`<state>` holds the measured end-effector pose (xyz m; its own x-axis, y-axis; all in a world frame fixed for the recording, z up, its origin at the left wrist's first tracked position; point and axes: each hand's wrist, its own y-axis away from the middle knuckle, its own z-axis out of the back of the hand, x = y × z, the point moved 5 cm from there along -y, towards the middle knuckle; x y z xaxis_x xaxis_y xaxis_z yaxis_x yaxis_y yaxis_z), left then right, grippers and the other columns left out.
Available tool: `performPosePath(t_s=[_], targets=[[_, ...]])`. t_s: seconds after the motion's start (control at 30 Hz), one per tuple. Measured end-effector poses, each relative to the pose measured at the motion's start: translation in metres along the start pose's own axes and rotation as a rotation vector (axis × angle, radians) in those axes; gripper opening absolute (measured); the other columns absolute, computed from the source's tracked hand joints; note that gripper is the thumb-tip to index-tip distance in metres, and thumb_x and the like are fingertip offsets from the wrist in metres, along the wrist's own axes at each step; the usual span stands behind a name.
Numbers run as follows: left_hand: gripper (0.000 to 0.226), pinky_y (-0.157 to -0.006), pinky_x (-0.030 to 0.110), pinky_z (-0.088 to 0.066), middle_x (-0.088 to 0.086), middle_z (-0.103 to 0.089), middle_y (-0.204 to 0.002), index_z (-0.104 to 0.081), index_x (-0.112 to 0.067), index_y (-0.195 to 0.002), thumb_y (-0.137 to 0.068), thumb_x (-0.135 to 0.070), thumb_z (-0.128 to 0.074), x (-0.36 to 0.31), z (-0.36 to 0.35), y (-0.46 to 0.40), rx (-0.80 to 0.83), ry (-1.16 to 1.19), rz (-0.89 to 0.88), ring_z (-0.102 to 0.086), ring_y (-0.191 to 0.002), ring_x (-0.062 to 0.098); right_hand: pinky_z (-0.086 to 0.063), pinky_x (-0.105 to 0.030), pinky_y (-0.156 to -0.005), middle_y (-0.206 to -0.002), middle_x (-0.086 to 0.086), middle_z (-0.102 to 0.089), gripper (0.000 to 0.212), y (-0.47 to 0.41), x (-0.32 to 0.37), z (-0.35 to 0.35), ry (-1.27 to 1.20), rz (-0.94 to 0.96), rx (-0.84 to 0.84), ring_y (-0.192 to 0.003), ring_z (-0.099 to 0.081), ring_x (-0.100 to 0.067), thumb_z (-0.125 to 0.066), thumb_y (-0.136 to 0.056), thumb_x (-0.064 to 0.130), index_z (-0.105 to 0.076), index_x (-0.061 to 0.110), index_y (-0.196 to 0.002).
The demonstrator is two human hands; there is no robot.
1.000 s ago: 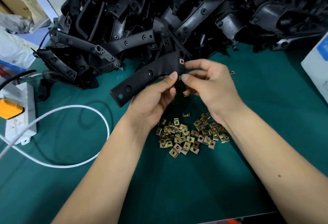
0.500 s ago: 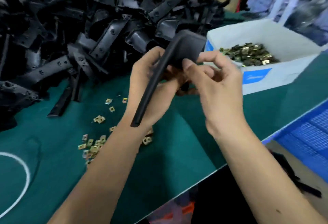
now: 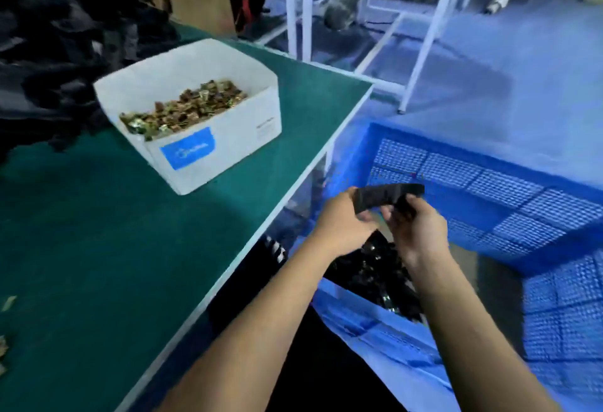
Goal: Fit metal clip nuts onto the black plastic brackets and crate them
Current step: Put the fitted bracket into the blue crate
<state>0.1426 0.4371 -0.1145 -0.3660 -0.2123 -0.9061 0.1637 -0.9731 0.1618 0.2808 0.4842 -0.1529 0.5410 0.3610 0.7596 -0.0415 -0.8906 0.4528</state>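
The bracket (image 3: 388, 194) is held off the edge of the table (image 3: 98, 232), over the near corner of the blue crate (image 3: 489, 202). Both hands grip it: the left hand (image 3: 342, 222) curls its fingers round the bracket's left end, and the right hand (image 3: 416, 225) closes on its right, lower part, the two hands almost touching. The picture is blurred, so I cannot tell whether a clip nut sits on the bracket.

Below the hands, inside the crate, lies a heap of black brackets (image 3: 375, 274), some with a glint of metal on them.

Left of the crate, on the green table, stands a white box (image 3: 228, 137) with a blue label, filled with brass-coloured clip nuts (image 3: 182, 108). Beyond the box, further from the crate, a big pile of black parts (image 3: 58, 46) covers the table's far left. A few loose nuts (image 3: 6, 304) lie at the table's near left edge. Past the crate, white frames (image 3: 359, 19) stand on a blue floor.
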Motion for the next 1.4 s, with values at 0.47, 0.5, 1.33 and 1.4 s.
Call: performPosePath(t_s=[0.47, 0.5, 1.33, 1.4], targets=[[0.022, -0.087, 0.029, -0.053, -0.002, -0.073, -0.108, -0.058, -0.03, -0.091, -0.082, -0.011, -0.064, 0.076, -0.037, -0.025, 0.027, -0.443, 0.193, -0.067, -0.106, 0.024, -0.062, -0.045, -0.076, -0.1, -0.027, -0.067, 0.018, -0.047, -0.081, 0.109, 0.52, -0.233, -0.269, -0.081, -0.072, -0.032, -0.067, -0.097, 0.019, -0.066, 0.005, -0.107], [0.021, -0.086, 0.029, -0.052, -0.002, -0.073, -0.107, -0.059, -0.031, -0.091, -0.083, -0.012, -0.063, 0.071, -0.036, -0.025, 0.013, -0.425, 0.182, -0.067, -0.105, 0.024, -0.061, -0.043, -0.07, -0.093, -0.025, -0.067, 0.01, -0.045, -0.077, 0.101, 0.535, -0.21, -0.258, -0.072, -0.072, -0.029, -0.066, -0.096, 0.016, -0.065, 0.005, -0.096], [0.011, -0.079, 0.038, -0.057, -0.009, -0.07, -0.082, -0.071, -0.014, -0.092, -0.085, -0.008, -0.066, 0.048, 0.364, 0.271, -1.282, -0.247, -0.047, -0.066, -0.077, 0.006, -0.05, -0.038, -0.074, -0.078, 0.002, -0.067, 0.009, 0.311, -0.145, -0.342, 1.174, 0.841, 1.335, -0.076, -0.064, -0.022, -0.065, -0.091, 0.017, -0.067, 0.015, -0.099], [0.011, -0.08, 0.036, -0.055, -0.007, -0.07, -0.085, -0.069, -0.015, -0.094, -0.086, -0.011, -0.062, 0.07, 0.385, 0.312, -1.385, -0.381, 0.015, -0.066, -0.08, 0.01, -0.048, -0.039, -0.07, -0.084, -0.002, -0.066, 0.014, 0.35, -0.184, -0.35, 1.355, 0.927, 1.514, -0.085, -0.065, -0.031, -0.064, -0.089, 0.026, -0.059, 0.015, -0.097]])
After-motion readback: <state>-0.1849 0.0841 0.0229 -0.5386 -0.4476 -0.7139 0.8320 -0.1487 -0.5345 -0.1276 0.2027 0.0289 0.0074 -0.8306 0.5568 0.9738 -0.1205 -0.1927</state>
